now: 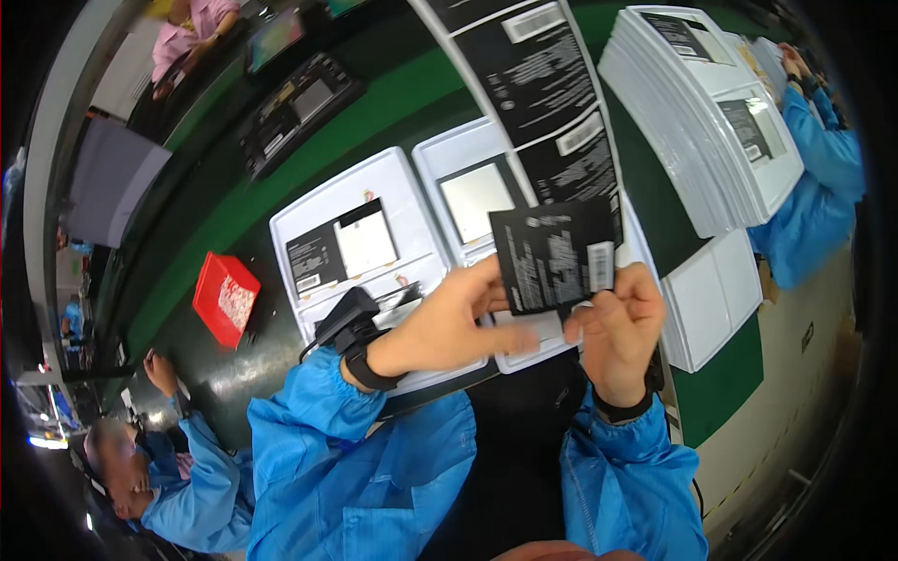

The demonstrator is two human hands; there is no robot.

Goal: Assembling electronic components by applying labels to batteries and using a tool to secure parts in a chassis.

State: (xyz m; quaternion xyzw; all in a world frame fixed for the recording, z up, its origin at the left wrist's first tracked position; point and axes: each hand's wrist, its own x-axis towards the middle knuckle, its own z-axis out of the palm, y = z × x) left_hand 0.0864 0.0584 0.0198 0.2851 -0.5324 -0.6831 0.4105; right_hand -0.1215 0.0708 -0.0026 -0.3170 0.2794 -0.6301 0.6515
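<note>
My right hand [622, 327] pinches the lower right corner of a black label [552, 257] with white print and a barcode. My left hand [449, 323] is at the label's left edge, its thumb stretched out below and apart from it. Its other fingertips are partly hidden behind the label. A long strip of similar black labels [538, 103] runs from the top edge down behind the one I hold. Beneath my hands lie white trays [323, 201], with black-and-white labelled pieces [341, 245] in them. A black device [351, 323] is strapped at my left wrist.
A tall stack of white trays [673, 140] rises at the right, with more white trays [716, 299] nearer me. A red bin [224, 299] with small pale bits sits left. A black fixture [299, 107] lies farther back. Co-workers [192, 477] are at left, right and far side.
</note>
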